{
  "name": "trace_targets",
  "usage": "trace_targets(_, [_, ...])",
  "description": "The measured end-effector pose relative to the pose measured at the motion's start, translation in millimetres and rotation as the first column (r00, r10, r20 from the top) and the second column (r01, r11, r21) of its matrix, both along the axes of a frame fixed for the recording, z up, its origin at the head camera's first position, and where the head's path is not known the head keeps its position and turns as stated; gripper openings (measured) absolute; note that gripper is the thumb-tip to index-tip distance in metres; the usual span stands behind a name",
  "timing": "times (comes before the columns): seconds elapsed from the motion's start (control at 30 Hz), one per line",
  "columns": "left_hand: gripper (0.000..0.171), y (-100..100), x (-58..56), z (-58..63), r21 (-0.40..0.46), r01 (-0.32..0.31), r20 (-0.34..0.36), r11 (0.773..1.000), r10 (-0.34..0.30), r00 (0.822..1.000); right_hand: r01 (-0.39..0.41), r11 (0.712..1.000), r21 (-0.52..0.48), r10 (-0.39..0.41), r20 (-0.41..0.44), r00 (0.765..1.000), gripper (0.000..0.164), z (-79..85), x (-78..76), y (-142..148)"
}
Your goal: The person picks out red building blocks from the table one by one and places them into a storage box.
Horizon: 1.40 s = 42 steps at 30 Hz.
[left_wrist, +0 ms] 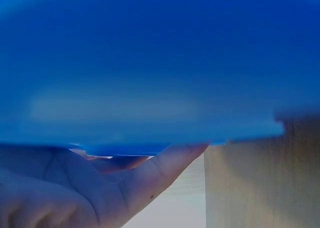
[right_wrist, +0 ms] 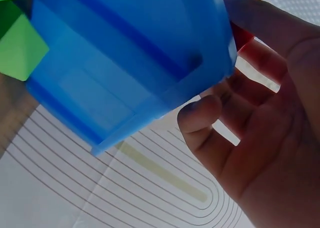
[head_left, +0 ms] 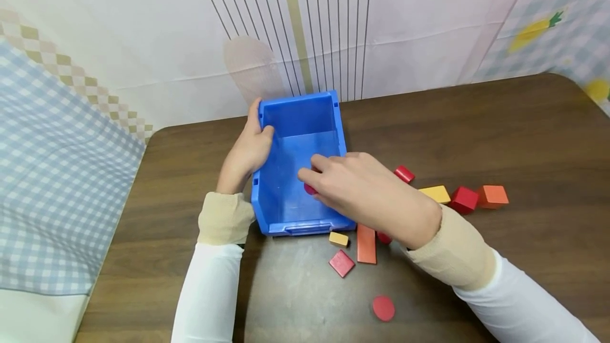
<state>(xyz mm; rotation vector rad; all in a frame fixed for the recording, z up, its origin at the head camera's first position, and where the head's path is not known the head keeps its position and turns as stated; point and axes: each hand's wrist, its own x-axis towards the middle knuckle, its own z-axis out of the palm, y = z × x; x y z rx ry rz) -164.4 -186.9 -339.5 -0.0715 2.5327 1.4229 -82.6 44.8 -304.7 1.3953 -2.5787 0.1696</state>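
A blue plastic bin (head_left: 286, 200) stands on the table in front of me, its inside facing up in the head view. My left hand (head_left: 250, 147) grips the bin's left wall near the far corner, thumb over the rim. In the left wrist view the blue wall (left_wrist: 160, 63) fills most of the picture above that hand (left_wrist: 125, 188). Over the right part of the bin, my right hand (head_left: 355, 181) pinches a red block (head_left: 310, 189), mostly hidden by the fingers. The right wrist view shows the red block (right_wrist: 241, 37) beside the bin's edge.
Right of the bin lie a red cylinder (head_left: 404, 174), a yellow block (head_left: 436, 194), a red cube (head_left: 464, 200) and an orange block (head_left: 493, 196). Nearer are a small yellow block (head_left: 339, 239), an orange plank (head_left: 366, 245), a red square (head_left: 342, 263) and a red disc (head_left: 383, 308). Green blocks (right_wrist: 25, 48) show too.
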Motion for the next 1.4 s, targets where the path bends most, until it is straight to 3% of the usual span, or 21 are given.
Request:
trace_targets(0.27, [0.070, -1.0, -0.7, -3.1, 0.006, 0.012, -0.023, 1.000, -0.012, 1.000, -0.005, 1.000, -0.020, 0.004, -0.039, 0.999, 0.030, 0.7, 0.8, -10.8])
trace_targets(0.57, [0.070, -1.7, -1.7, -3.6, 0.015, 0.010, -0.034, 1.000, -0.010, 0.999, 0.001, 0.998, -0.058, 0.001, 0.032, 0.999, 0.029, 6.1, 8.7, -26.1])
trace_targets(0.8, [0.070, -2.1, -1.6, -3.6, 0.012, 0.007, -0.034, 1.000, -0.006, 0.999, 0.034, 0.998, -0.049, -0.031, 0.065, 0.997, 0.025, 1.2, 13.0, -32.2])
trace_targets(1.13, [0.070, -2.7, -1.6, -2.2, 0.012, 0.010, -0.024, 1.000, -0.010, 1.000, 0.090, 0.994, -0.065, -0.079, 0.152, 0.985, 0.033, 2.0, 21.9, -40.2])
trace_targets(1.4, [0.071, -1.8, -1.3, -1.9, 0.017, 0.013, -0.024, 1.000, -0.013, 1.000, 0.122, 0.991, -0.051, -0.110, 0.198, 0.974, 0.033, -7.0, 27.2, -50.1])
